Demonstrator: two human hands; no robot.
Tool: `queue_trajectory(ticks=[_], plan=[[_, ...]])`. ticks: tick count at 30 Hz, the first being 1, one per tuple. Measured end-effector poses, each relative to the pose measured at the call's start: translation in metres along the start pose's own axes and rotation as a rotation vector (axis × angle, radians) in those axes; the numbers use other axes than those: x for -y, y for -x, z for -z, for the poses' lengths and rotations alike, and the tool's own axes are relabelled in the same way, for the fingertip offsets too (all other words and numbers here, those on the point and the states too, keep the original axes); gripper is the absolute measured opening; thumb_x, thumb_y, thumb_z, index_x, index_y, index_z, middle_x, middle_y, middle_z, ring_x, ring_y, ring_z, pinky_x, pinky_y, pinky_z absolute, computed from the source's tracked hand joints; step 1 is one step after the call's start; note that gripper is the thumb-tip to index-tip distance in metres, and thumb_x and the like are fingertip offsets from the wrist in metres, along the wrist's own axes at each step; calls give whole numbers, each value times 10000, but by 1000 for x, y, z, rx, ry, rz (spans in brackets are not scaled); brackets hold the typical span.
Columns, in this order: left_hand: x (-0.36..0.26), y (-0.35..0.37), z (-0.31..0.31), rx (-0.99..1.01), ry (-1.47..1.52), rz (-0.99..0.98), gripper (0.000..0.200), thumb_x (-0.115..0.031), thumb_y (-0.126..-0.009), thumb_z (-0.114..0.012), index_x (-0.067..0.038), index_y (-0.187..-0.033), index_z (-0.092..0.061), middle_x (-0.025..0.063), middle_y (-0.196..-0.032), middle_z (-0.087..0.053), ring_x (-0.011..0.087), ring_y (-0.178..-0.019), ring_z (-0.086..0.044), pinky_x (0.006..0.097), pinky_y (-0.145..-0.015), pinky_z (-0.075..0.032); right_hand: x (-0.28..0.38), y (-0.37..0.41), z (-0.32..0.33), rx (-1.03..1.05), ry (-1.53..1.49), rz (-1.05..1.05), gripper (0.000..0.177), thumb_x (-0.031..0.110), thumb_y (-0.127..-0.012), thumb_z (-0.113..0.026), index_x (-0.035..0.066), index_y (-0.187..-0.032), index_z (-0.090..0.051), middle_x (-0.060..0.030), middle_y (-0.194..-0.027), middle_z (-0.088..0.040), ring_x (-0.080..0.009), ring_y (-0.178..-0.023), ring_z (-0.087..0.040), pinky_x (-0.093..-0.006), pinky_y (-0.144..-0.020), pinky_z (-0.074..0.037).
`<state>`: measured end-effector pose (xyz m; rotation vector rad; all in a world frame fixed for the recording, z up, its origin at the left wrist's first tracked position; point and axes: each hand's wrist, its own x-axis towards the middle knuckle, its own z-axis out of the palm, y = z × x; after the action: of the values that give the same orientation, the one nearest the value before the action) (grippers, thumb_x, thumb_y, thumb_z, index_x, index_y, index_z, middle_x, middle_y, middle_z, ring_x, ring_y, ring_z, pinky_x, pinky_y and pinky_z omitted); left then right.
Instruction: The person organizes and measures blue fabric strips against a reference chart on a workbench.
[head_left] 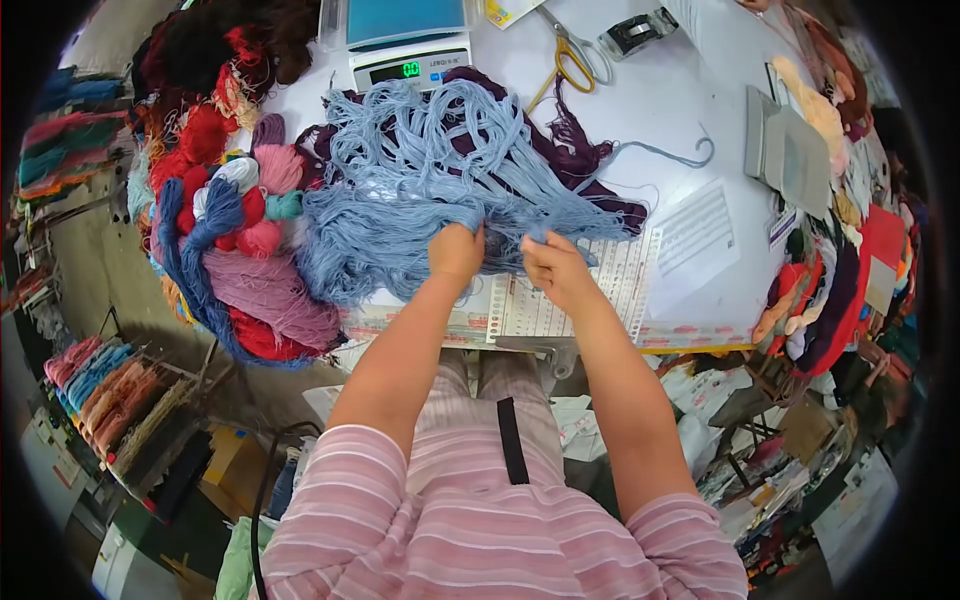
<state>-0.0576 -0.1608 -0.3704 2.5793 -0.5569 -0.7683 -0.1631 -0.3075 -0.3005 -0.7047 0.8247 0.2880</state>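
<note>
A large tangle of light blue yarn (385, 190) spreads over the middle of the table, partly on top of dark purple yarn (570, 150). My left hand (456, 250) is closed around a bunch of the blue strands at the near edge of the pile. To its right, my right hand (555, 268) has its fingers pinched on blue yarn strands near the pile's right end. A printed sheet with rows of marks (625, 285) lies under and beside my right hand. One loose blue strand (690, 160) trails off to the right.
Behind the pile stands a digital scale (410, 70) reading 0.0. Yellow-handled scissors (572, 65) and a black tape dispenser (638, 32) lie at the back. Colourful yarn bundles (270, 290) crowd the left edge. A grey device (788, 150) and more yarn (835, 290) sit right.
</note>
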Motion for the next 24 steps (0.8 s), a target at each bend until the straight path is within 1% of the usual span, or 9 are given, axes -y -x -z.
queue_trajectory(ticks=[2, 4, 7, 10, 13, 16, 19, 23, 24], plan=[[8, 1, 4, 11, -31, 7, 282, -299, -834, -552, -35, -819, -649, 217, -777, -632, 384, -706, -617, 468, -643, -492, 12, 26, 1, 163, -312, 71, 40, 94, -881, -522, 56, -881, -535, 71, -560, -295, -49, -468, -285, -211, -444, -212], [16, 1, 11, 20, -61, 34, 291, -286, -822, -559, -5, -816, -633, 226, -835, -633, 384, -758, -616, 472, -683, -491, 38, 65, 5, 69, -463, 76, 55, 110, -889, -521, 62, -914, -524, 65, -566, -288, -56, -450, -261, -225, -427, -207], [21, 2, 40, 19, -37, 105, 273, -272, -811, -563, -7, -838, -623, 231, -870, -629, 384, -791, -613, 472, -703, -489, 75, 135, 38, 110, -425, 437, 153, 186, -931, -475, 47, -973, -523, 80, -534, -231, -51, -431, -223, -225, -404, -198], [43, 2, 63, -35, -87, 93, 240, -248, -794, -564, -26, -871, -611, 219, -826, -636, 394, -775, -615, 483, -702, -490, 135, 220, 57, -350, -157, 615, 330, 273, -964, -431, -4, -1117, -526, 78, -516, -181, -19, -396, -166, -189, -357, -154], [68, 3, 92, -98, -163, 90, 220, -211, -782, -546, -25, -883, -608, 212, -792, -637, 401, -755, -617, 496, -701, -488, 182, 299, 54, -422, -83, 770, 343, 248, -989, -373, -21, -1136, -525, 75, -538, -180, -17, -402, -156, -206, -351, -131], [95, 1, 122, -124, -136, 181, 236, -174, -763, -528, -16, -921, -605, 251, -873, -624, 409, -835, -605, 490, -750, -478, 212, 369, 95, -166, -147, 929, 366, 231, -998, -337, -24, -1242, -435, 60, -559, -171, -32, -422, -140, -210, -361, -135], [114, 9, 164, -105, -134, 275, 259, -137, -726, -534, -61, -957, -622, 225, -939, -626, 405, -914, -587, 461, -806, -466, 238, 427, 118, -136, -38, 994, 388, 214, -1000, -327, 4, -1324, -365, 44, -571, -177, -41, -431, -144, -211, -368, -139], [170, 27, 222, -225, 32, 183, 311, -73, -700, -507, -83, -969, -663, 195, -912, -642, 354, -905, -612, 416, -797, -478, 271, 499, 159, -354, -13, 1096, 395, 219, -998, -335, -1, -1324, -371, 50, -577, -184, -39, -437, -153, -205, -372, -155], [191, 29, 233, -219, -23, 174, 273, -79, -715, -503, -72, -929, -672, 204, -879, -642, 361, -878, -619, 416, -781, -483, 277, 509, 165, -627, 22, 1089, 392, 220, -997, -340, 4, -1322, -376, 52, -578, -185, -37, -439, -154, -203, -372, -161]])
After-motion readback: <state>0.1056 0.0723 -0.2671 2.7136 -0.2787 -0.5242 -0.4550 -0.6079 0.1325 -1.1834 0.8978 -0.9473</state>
